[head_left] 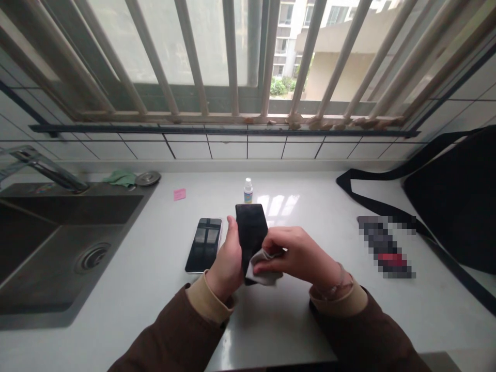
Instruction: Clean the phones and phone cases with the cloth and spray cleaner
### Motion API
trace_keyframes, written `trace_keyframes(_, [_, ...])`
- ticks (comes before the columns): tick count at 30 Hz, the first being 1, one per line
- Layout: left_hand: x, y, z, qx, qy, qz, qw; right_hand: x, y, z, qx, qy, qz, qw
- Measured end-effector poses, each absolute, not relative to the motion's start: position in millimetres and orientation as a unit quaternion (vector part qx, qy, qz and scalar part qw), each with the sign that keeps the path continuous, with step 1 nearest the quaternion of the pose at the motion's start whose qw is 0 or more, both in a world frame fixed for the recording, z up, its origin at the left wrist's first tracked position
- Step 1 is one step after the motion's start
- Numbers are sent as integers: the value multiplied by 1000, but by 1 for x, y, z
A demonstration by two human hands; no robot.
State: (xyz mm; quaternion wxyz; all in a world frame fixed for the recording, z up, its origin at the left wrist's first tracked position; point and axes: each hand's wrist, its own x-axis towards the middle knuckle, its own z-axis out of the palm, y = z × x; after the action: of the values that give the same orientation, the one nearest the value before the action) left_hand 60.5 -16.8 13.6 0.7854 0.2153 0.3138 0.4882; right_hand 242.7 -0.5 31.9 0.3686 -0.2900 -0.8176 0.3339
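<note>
Head view: left grip (228,258) clamped on a black phone (251,227), right grip (298,253) pinching a cloth (265,273) against it; a slip could drop it on the tabletop (127,305).

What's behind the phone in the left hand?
A small spray bottle stands behind the phone on the counter. Its lower part is hidden by the cloth and right hand.

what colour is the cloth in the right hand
The cloth is whitish grey, best seen in the head view.
</note>
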Motion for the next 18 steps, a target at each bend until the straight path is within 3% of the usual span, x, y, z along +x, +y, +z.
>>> trace_keyframes(3, [64,-19,11,239,320,494,772,238,2,25,-337,-832,241,369])
trace_keyframes(8, [60,-20,-10,316,297,471,768,232,0,20,-378,-818,190,391])
trace_keyframes(14, [56,-29,-14,348,359,328,802,233,-2,22,-473,-761,129,424])
trace_keyframes(18, [61,-35,2,324,340,297,832,238,2,21,-535,-715,76,443])
